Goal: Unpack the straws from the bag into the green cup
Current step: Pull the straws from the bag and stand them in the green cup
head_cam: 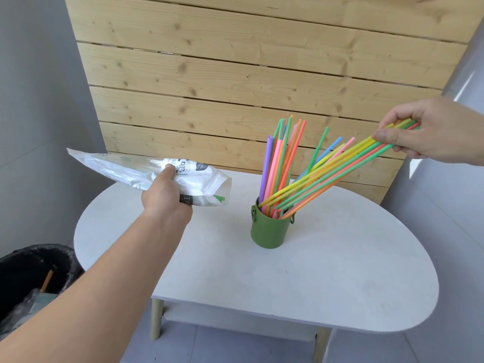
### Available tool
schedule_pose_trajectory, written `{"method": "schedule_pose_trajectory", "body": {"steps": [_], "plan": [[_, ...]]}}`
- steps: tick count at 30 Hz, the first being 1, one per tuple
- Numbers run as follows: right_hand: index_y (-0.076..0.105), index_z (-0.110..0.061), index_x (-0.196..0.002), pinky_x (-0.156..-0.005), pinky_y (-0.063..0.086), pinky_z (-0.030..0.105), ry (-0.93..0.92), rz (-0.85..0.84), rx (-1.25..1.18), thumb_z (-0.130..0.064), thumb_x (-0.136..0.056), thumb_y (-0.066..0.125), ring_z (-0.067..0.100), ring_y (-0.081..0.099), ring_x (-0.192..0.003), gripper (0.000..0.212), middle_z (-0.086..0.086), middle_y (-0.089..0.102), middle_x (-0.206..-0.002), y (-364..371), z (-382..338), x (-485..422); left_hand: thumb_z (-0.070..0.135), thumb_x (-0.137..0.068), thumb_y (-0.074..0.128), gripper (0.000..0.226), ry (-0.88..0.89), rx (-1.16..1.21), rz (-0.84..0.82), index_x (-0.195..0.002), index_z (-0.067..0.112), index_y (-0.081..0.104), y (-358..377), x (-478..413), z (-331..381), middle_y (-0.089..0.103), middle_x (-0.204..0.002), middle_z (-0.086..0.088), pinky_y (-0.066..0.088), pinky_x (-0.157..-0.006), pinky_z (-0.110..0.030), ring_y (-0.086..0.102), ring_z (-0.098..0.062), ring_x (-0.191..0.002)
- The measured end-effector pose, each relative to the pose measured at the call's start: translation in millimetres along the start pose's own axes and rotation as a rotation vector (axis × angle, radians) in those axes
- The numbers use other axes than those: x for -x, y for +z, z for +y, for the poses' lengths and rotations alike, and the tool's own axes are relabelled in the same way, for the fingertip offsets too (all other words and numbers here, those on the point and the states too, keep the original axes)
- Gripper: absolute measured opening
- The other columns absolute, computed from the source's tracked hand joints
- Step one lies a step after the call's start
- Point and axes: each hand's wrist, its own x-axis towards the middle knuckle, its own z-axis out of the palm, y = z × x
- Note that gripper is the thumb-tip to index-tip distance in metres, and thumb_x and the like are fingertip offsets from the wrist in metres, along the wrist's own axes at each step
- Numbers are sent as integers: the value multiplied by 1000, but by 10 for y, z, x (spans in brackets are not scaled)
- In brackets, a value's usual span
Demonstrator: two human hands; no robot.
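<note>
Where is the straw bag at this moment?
In the head view the bag is left of centre, held in the left hand above the white table's left end, apart from the green cup.

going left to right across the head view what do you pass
bin → left hand holding the bag → green cup with straws → right hand gripping a bunch of straws

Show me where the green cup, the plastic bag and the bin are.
green cup [269, 231]: head view, on its front wall.
plastic bag [117, 166]: head view, on its clear middle, above the left hand.
bin [34, 273]: head view, on its black liner.
</note>
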Motion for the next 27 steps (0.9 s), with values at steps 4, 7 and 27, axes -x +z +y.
{"method": "schedule_pose_trajectory", "body": {"steps": [4,7,27], "plan": [[71,-31,-78,-36,38,16,-48,-39,88,-46,-81,74,10,43,-35,16,-5,64,-52,72,-217,-129,22,-94,78,42,4,-5,1,-133,15,64,4,14,-11,74,-106,0,65,-87,-39,73,-18,-75],[71,-23,-79,-40,38,21,-77,-92,161,-41,-86,74,11,43,-36,19,-6,64,-52,155,-446,-261,22,-94,77,40,2,0,-7,-132,15,65,2,18,-5,75,-109,0,65,-89,-41,74,-18,-78],[56,-25,-103,-60,33,31,-137,17,463,-63,-81,68,24,53,-86,46,-2,56,-88,1020,-873,-962,17,-96,75,39,5,56,-44,-133,12,64,-18,14,69,76,-121,-4,63,-94,-45,76,-21,-90]]}}
